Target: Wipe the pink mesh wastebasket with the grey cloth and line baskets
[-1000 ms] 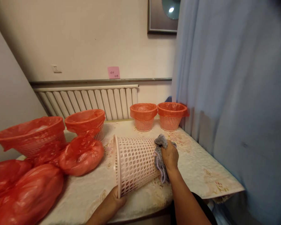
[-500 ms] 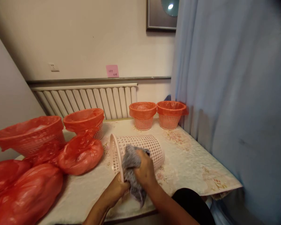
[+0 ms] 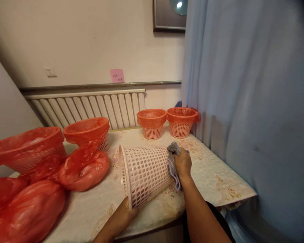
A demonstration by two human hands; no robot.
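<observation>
A pale pink plastic wastebasket (image 3: 148, 172) with a perforated wall lies on its side over the table, its mouth facing left. My left hand (image 3: 125, 214) is closed on the lower part of its rim, some fingers hidden inside the mouth. At the basket's base end, my right hand (image 3: 183, 163) grips a bunched grey cloth (image 3: 172, 162). The cloth touches the wall beside the base and one end of it hangs down.
Two baskets lined with red bags, one (image 3: 152, 123) beside another (image 3: 181, 122), stand at the back. More lined baskets (image 3: 87, 131) and filled red bags (image 3: 38, 206) crowd the left. A blue curtain (image 3: 225, 101) borders the right of the cloth-covered table (image 3: 212, 182).
My right hand has moved the cloth rightward, from near the rim to the base end of the basket. My left hand still holds the rim, and the view has shifted slightly.
</observation>
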